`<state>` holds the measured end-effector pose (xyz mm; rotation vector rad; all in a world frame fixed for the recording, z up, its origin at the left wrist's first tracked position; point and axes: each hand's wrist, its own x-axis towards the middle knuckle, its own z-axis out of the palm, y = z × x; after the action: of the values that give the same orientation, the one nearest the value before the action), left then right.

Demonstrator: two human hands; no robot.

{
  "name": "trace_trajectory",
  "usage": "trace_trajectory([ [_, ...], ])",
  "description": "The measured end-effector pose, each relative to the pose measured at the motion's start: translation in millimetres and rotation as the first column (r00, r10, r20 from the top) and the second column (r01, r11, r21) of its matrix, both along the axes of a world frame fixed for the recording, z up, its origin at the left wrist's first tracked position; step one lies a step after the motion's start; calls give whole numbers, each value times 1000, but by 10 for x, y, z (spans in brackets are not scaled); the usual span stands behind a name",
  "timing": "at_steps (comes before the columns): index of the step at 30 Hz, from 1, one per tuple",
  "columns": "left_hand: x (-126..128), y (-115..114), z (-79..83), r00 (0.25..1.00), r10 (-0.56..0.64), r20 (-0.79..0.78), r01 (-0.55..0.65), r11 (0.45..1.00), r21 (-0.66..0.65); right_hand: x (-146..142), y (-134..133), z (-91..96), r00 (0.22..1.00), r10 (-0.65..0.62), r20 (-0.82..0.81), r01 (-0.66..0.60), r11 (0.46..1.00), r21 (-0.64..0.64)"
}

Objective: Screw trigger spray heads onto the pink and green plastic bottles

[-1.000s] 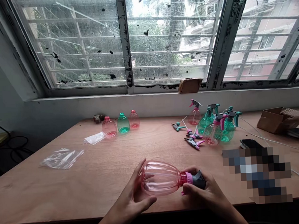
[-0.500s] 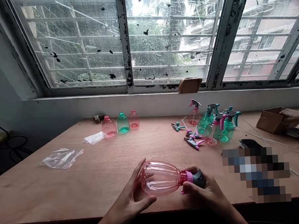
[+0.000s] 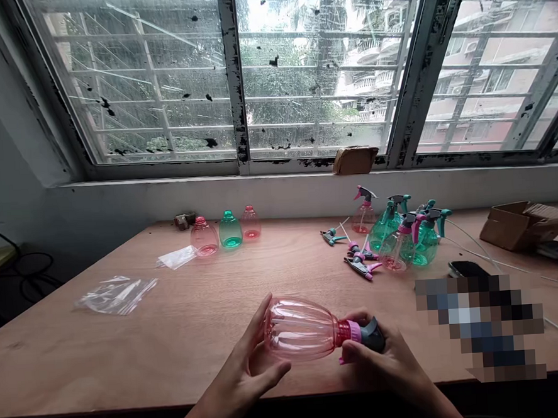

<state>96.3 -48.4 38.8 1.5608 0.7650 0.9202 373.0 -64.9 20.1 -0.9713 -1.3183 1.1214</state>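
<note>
A clear pink spray bottle [image 3: 301, 329] lies on its side just above the near edge of the wooden table [image 3: 126, 344]. My left hand [image 3: 246, 375] cups its round body from the base end, fingers wrapped around it. Its grey and pink spray head [image 3: 365, 335] points right and is gripped by my right hand [image 3: 387, 363], fingers closed around the collar.
Three capless bottles [image 3: 228, 231], two pink and one green, stand at the back centre. Several finished spray bottles [image 3: 406, 236] and loose spray heads [image 3: 360, 261] sit back right. Plastic bags [image 3: 116, 294] lie at left. A cardboard box [image 3: 520, 222], cables and a phone are at right.
The bottle has tipped up very slightly in my hands; otherwise both hands hold it in the same place.
</note>
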Motion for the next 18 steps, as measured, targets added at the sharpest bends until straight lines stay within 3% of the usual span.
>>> trace_trajectory([
  [5, 4, 11, -23, 999, 28, -35, -27, 999, 30, 6, -12, -14, 1000, 0, 13, 0, 1000, -7],
  [12, 6, 16, 36, 1000, 17, -7, -18, 998, -57, 2, -5, -2, 1000, 7, 22, -7, 1000, -6],
  [18, 14, -32, 15, 1000, 23, 6, -23, 999, 35, -4, -18, 20, 1000, -5, 8, 5, 1000, -10],
])
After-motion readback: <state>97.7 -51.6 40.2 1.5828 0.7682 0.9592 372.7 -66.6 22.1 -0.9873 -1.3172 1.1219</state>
